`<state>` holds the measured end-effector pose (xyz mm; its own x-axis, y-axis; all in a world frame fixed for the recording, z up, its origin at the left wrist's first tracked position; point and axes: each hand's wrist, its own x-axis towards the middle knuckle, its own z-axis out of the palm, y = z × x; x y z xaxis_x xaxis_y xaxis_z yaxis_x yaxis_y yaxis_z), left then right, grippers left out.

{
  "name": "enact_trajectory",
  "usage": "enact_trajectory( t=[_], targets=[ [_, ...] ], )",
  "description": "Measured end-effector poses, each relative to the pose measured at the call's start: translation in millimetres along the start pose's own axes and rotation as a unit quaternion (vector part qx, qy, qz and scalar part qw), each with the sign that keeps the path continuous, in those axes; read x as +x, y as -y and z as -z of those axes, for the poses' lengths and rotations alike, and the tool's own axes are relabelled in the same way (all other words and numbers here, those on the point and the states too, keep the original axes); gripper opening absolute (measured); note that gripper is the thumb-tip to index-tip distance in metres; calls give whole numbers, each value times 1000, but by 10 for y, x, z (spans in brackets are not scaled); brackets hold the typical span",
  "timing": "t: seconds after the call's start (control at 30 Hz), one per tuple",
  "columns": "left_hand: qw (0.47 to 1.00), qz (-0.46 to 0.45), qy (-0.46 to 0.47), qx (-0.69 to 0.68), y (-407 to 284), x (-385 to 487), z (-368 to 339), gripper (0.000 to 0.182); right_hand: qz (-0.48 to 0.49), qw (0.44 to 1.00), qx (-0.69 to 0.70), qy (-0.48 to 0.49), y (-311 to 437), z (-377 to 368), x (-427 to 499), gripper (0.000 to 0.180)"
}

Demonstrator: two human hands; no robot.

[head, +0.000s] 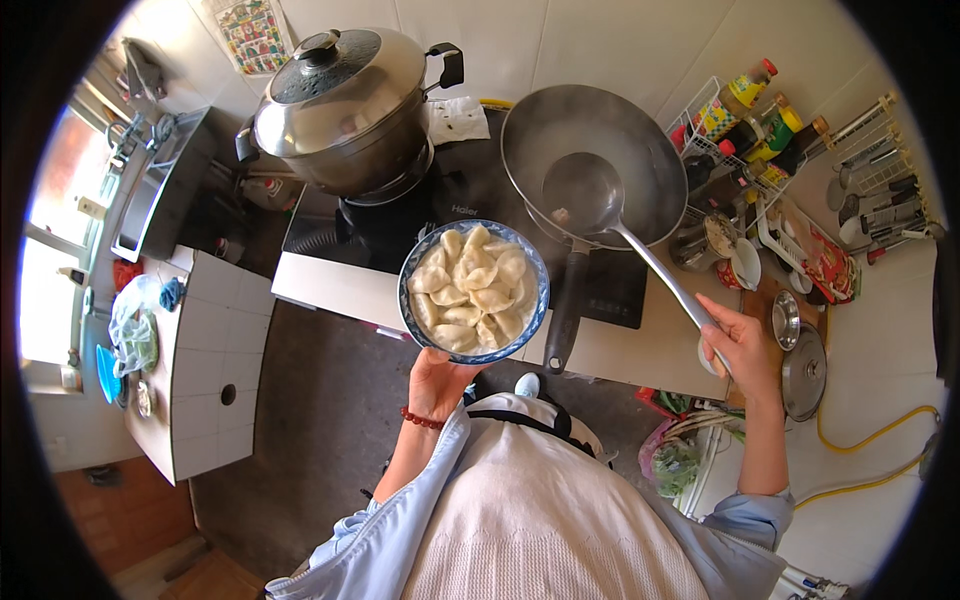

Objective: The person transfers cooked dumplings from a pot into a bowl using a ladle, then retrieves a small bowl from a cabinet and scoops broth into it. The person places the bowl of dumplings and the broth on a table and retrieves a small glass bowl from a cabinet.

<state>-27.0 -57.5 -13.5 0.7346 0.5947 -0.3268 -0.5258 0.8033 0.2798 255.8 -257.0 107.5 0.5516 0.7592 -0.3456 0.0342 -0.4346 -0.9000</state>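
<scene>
My left hand (442,381) supports a blue-and-white bowl (406,315) from its near side and underneath. Dumplings (472,289) fill it close to the rim, with some pale liquid around them. In my right hand (739,341) is the long handle of a metal ladle (585,187). The ladle's round head rests low inside a dark wok (645,150), and a small scrap of food shows at its edge. Cloudy liquid and steam are visible in the wok. The wok's black handle (568,300) points toward me, just right of the bowl.
A lidded steel pot (360,127) stands on the left burner of the black cooktop (480,169). Seasoning bottles (750,90) crowd a wire rack (694,112) at right. A metal lid (804,375) and small steel bowl (785,319) lie by my right hand. A sink (161,180) is far left.
</scene>
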Motion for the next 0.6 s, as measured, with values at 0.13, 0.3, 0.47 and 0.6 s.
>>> enact_trajectory(
  t=[0.13, 0.3, 0.47, 0.6],
  targets=[
    [1000, -4, 8, -6, -16, 15, 56, 69, -21, 999, 28, 12, 166, 16, -3, 39],
    [1000, -15, 10, 3, -24, 50, 96, 68, 8, 1000, 6, 13, 334, -5, -139, 40],
    [1000, -9, 11, 4, -42, 58, 77, 65, 31, 999, -30, 14, 367, -239, -207, 41],
    [1000, -9, 13, 3, -49, 65, 97, 64, 97, 981, -165, -8, 430, -493, -250, 39]
  ],
)
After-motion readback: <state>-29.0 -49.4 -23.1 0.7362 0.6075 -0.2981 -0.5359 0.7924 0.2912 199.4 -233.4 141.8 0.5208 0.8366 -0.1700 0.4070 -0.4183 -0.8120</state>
